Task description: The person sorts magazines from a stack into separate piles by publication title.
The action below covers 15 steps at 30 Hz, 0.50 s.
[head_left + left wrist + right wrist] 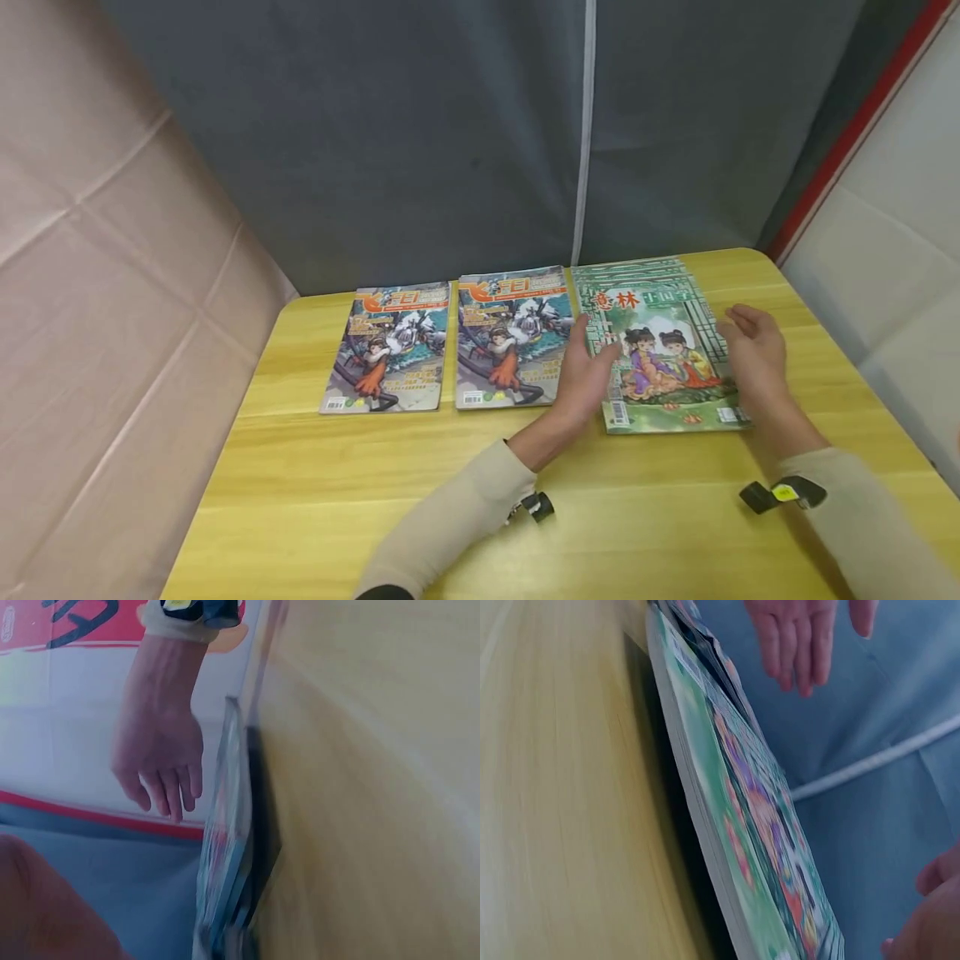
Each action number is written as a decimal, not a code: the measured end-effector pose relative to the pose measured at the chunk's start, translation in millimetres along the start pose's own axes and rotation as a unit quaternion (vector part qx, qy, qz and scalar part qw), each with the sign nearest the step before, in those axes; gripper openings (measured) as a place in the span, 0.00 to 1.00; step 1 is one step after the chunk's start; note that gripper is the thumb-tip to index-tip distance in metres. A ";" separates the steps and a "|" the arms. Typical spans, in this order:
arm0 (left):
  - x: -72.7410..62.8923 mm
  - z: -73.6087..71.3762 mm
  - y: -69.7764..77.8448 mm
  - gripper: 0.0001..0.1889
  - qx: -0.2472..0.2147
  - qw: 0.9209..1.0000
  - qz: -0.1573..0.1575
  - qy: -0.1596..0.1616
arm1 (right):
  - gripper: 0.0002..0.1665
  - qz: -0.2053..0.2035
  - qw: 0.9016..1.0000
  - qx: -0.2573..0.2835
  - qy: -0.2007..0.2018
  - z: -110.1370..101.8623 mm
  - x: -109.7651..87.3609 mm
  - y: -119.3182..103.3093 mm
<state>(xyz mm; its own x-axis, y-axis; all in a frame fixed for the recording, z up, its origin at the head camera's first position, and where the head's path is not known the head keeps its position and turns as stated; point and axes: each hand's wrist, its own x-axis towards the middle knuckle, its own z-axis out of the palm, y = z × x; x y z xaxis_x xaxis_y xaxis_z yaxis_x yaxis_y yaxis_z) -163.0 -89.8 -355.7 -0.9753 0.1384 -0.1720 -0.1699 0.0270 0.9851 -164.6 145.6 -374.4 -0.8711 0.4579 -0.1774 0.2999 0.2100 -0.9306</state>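
A fanned stack of green magazines (660,408), its top cover drawn with two children, lies at the right of the table. My left hand (585,371) is at the stack's left edge, fingers extended and thumb apart. Beside the right edge is my right hand (757,358), its fingers slightly bent. Seen from the left wrist, the right hand (161,750) hangs with loose fingers and a gap to the magazines (229,825). From the right wrist, the left hand's (795,637) straight fingers show above the stack (735,802). Neither hand visibly grips anything.
Two matching magazine piles or single copies lie to the left, one at the far left (390,350) and one in the middle (513,342). They rest on a yellow wooden table (375,475). A grey curtain (412,150) hangs along the back edge.
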 end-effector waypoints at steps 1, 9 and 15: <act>1.7 -5.6 1.6 0.41 0.000 1.000 0.004 0.004 | 0.38 -0.007 1.000 -0.001 0.006 5.1 -1.2 -2.1; 23.2 -70.9 2.3 0.38 0.073 0.997 0.027 0.018 | 0.43 -0.074 0.995 -0.008 -0.065 39.2 -14.9 -8.9; 32.4 -132.3 3.0 0.35 0.108 0.994 0.012 0.024 | 0.49 -0.102 0.989 0.000 -0.109 59.3 -21.8 -17.2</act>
<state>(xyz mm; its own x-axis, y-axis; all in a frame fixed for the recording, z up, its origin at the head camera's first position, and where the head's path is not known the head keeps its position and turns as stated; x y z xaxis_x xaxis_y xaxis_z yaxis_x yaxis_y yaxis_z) -213.8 -216.2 -357.9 -0.9854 0.0939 -0.1423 -0.1167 0.2369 0.9645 -173.8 80.8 -373.6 -0.9765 0.2093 -0.0517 0.1101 0.2783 -0.9542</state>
